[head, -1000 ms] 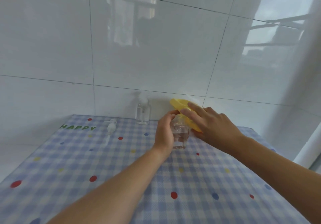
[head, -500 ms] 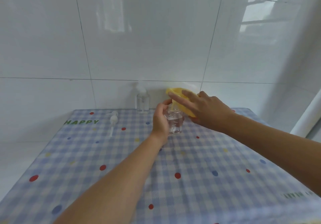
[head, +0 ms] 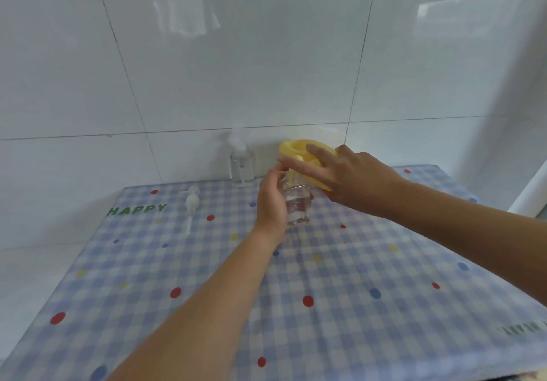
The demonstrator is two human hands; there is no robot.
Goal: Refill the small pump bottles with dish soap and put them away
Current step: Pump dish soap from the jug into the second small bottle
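Observation:
A small clear bottle [head: 297,206] with no pump stands near the table's back middle, and my left hand [head: 272,200] grips its left side. A yellow funnel [head: 296,151] sits tilted in the bottle's neck. My right hand [head: 349,178] holds the funnel's rim, fingers over the top. A second clear pump bottle [head: 242,165] with its white pump on stands upright against the wall. A loose white pump head [head: 191,203] with its tube lies on the cloth to the left.
The table carries a blue-and-white checked cloth [head: 355,306] with coloured dots and the word HAPPY [head: 137,210] at its back left. White wall tiles [head: 236,55] rise directly behind the table. A white vertical edge [head: 529,194] stands at far right.
The head camera has tilted down and moved closer, so more table shows. Both hands have stayed on the bottle and funnel, with the right fingers shifting slightly on the funnel's rim.

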